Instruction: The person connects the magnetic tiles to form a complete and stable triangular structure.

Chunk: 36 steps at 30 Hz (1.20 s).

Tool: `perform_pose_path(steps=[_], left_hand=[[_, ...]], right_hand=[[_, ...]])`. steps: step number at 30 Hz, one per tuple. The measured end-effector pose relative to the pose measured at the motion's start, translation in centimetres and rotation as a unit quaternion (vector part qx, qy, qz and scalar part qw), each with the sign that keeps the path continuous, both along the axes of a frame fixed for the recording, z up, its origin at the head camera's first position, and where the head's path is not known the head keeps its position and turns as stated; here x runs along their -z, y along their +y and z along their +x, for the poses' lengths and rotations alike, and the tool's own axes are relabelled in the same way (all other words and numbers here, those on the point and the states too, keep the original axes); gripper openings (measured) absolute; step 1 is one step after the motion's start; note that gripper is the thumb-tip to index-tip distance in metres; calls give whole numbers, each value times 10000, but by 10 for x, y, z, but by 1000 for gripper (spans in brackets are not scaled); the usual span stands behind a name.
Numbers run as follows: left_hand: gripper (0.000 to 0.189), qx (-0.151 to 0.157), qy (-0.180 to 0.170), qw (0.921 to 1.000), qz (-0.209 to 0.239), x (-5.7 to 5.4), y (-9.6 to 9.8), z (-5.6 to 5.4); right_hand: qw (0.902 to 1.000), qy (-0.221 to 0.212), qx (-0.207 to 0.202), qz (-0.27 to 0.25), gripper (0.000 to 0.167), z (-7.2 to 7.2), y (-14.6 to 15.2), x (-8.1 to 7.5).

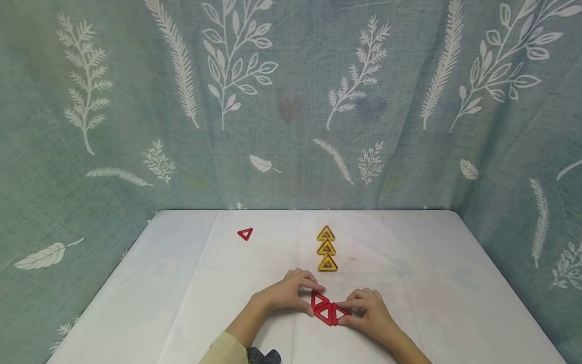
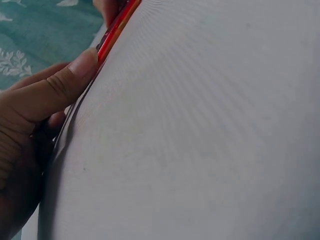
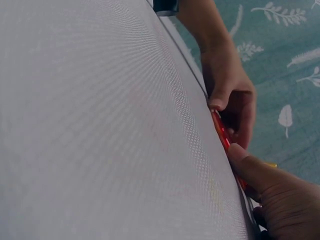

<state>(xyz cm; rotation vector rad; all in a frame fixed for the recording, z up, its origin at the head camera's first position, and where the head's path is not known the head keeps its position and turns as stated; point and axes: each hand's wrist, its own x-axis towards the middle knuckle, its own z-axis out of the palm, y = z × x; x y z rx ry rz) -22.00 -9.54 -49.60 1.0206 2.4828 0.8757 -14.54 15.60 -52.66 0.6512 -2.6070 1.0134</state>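
Three red triangular magnetic-looking tiles lie edge to edge on the white table in the head view: a left tile (image 1: 313, 299), a middle tile (image 1: 322, 319) and a right tile (image 1: 335, 314). My left hand (image 1: 291, 293) pinches the left tile between thumb and fingers. From the other side, my right hand (image 1: 367, 311) grips the right tile by its outer corner. The left wrist view has the left thumb (image 2: 85, 65) against the red edge (image 2: 114, 34) of the tiles. In the right wrist view both hands meet the thin red row, seen edge-on.
Beyond the hands, three yellow triangular tiles (image 1: 328, 268) stand in a column, tips pointing away. A single red triangular tile (image 1: 245, 230) lies at the back left of the table (image 1: 432, 263). A dark device (image 1: 263, 357) sits by the left wrist. Leaf-patterned curtain (image 1: 291, 151) surrounds the table.
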Motion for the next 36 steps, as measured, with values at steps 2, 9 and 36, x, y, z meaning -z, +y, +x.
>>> perform_pose_path(steps=[2, 9, 36], left_hand=[[53, -68, 72, 9998, 179, 2, -3, 1], [51, -613, 291, 9935, 912, 12, -19, 0], [57, -3341, 1213, 9033, 2403, 17, -88, -37]], right_hand=[[10000, -25, -4, -14, 31, 0, 0, -1], [10000, -47, 8, -26, 31, 0, -1, -2], [9998, 201, -38, -77, 31, -1, 0, 2]])
